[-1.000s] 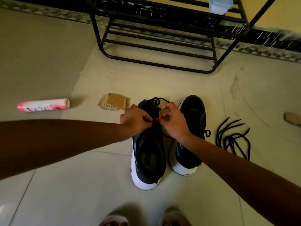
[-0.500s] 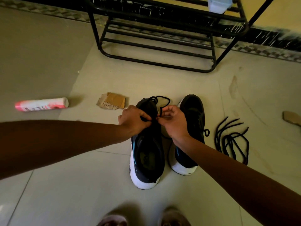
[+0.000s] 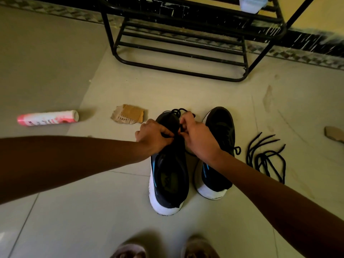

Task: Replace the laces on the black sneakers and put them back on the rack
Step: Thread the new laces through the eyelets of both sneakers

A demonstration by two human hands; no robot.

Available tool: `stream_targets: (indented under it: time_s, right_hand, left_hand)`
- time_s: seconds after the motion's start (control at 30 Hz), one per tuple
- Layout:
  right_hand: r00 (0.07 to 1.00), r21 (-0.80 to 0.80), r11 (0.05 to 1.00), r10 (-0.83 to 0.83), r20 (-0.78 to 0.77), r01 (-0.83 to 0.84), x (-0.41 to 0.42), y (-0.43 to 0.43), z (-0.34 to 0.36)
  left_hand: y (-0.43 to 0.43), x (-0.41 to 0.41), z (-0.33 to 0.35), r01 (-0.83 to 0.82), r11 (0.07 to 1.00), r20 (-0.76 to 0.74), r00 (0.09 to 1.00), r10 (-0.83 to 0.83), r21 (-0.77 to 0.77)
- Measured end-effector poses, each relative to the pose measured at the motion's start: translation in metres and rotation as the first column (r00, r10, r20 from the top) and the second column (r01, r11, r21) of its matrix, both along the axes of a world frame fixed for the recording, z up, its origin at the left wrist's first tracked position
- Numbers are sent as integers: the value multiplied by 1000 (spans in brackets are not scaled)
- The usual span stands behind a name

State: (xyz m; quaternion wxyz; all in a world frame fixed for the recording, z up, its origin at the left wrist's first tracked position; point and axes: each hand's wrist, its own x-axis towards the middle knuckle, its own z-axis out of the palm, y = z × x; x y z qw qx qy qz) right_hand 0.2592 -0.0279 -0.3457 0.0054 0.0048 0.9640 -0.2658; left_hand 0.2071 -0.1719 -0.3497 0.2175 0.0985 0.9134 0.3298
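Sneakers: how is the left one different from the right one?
The left hand and right hand pinch the lace of the left sneaker; no hand grips the right sneaker. The left sneaker's lace is bunched over its toe; the right sneaker shows only a small loop at its side. The left sneaker's heel sits nearer the person than the right sneaker's. Both are black with white soles and blue stripes, toes toward the rack.

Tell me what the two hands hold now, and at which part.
The left hand and the right hand both pinch the black lace above the nearer sneaker; the exact grip point is hidden.
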Motion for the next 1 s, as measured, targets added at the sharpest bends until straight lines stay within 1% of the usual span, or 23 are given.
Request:
stream_targets:
  time_s: [0.13,0.33,0.47,0.63,0.83,0.93,1.0]
  right_hand:
    - [998,74,996,54,19,-55,1,3,4]
    - [993,185,976,116,10,-115,1,1,8]
    - [988,243,958,149,37,-154,-3,-2,12]
    - [980,257,946,188,68,-199,-1,-3,16]
    - [977,320,923,192,93,-212,-6,-6,20]
    - [979,300,932,179,102,-202,-3,-5,20]
    - [983,258,949,160,91,-179,-1,-3,18]
  left_hand:
    - [0,1,3,11,999,-10,1000,-11,-30]
    - [1,1,0,4,1000,3,1000,-4,-20]
    - [2,0,0,-6,1000,2,1000,6,-27]
    - [3,0,0,-18,999,25,1000,19,-32]
    - [3,2,1,-64,998,42,997,65,-11]
    - [4,3,1,-76,997,53,996,76,0]
    - [4,3,1,-71,997,61,996,71,3]
